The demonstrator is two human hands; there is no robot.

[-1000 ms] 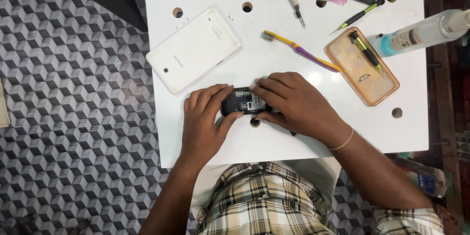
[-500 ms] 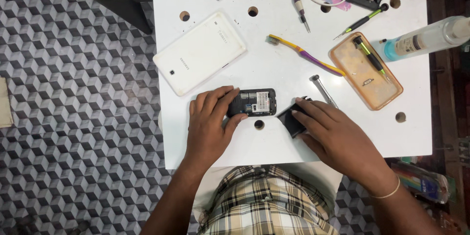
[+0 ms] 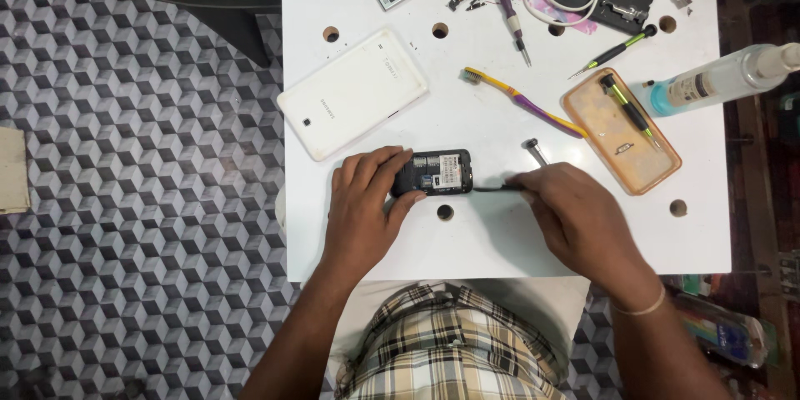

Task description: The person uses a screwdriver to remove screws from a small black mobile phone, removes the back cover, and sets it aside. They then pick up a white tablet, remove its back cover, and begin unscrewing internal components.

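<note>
Phone (image 3: 435, 172), small and black with its back open, lies flat on the white table (image 3: 500, 242), just beside a round hole near the front edge. Left hand (image 3: 360, 208) pins the phone's left end, fingers curled over the top edge and thumb against the lower side; the palm rests on the table. Right hand (image 3: 575, 217) is closed around a thin black part (image 3: 498, 188), apparently the back cover seen edge-on, which meets the phone's right end.

Procedure, as judged from this view:
1. Keep the left hand's pressure downward so the phone does not slide.
2. Hold the black part level with the phone's back and work it gently; forcing it risks bending it.
3. Keep the right wrist low and clear of the orange case (image 3: 621, 129) and the yellow-and-purple toothbrush (image 3: 521, 102).
</note>
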